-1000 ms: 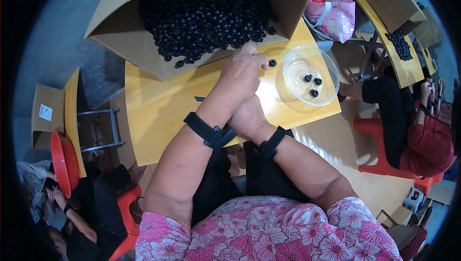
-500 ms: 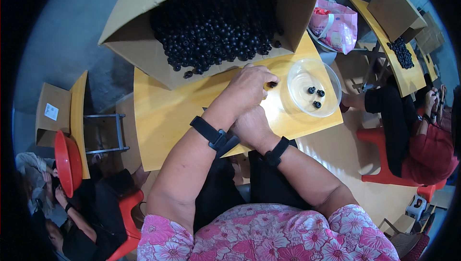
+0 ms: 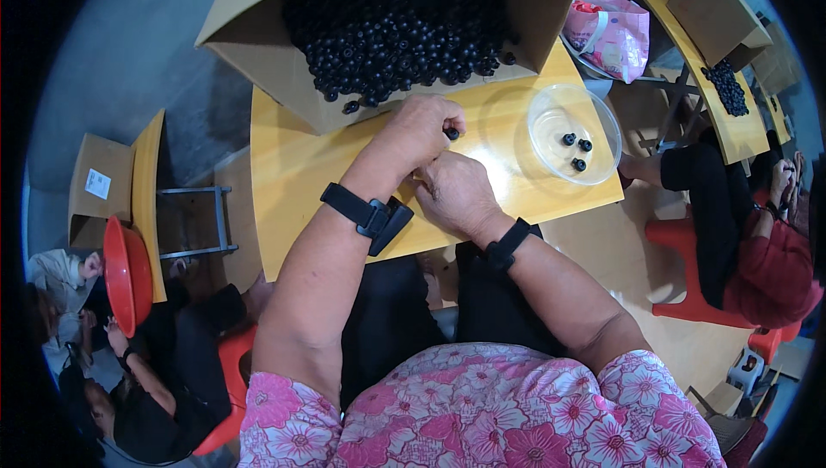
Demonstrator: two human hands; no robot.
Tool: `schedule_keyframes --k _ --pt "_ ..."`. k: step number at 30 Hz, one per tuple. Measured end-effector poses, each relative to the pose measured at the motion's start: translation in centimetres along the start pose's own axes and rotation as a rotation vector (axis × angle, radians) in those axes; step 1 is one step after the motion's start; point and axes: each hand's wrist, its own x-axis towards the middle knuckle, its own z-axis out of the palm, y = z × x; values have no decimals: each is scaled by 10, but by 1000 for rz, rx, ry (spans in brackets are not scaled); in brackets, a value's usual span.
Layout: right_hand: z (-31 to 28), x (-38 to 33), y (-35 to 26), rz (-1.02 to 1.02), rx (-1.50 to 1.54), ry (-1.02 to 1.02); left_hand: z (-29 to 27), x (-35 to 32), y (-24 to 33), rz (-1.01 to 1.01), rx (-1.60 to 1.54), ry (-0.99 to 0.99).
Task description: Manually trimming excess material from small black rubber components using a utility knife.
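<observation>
My left hand is above the yellow table, its fingers pinched on a small black round plastic part. Just below and to the right, my right hand is curled closed near the left wrist; whatever its fingers hold is hidden. Beyond the hands, a tipped cardboard box spills a heap of small black round parts toward me. To the right, a round clear plastic tub contains three small black parts.
The yellow table has its near edge at my lap. A pink bag stands behind right. At left are a red basin and a seated person; at right, another person in red sits beside a second table.
My left hand has moved left, away from the tub, with the black part still pinched. My right hand now shows more fully beside the left wrist. The whole view has shifted slightly.
</observation>
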Motion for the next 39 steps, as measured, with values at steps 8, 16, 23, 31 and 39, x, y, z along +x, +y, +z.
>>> schedule_keyframes --k 8,16,23,31,39 --pt "-2 -1 -7 -57 7 56 -12 -16 -9 -103 -46 -13" --pt "-6 0 -8 -40 19 27 -19 -24 -13 -96 -47 44" --pt "-9 -6 -1 -99 194 14 -35 -25 -13 13 31 -60" --pt "-10 -11 10 3 722 139 -15 -26 -30 252 31 4" --pt "-6 -10 12 87 926 158 2 -33 -25 262 -4 214"
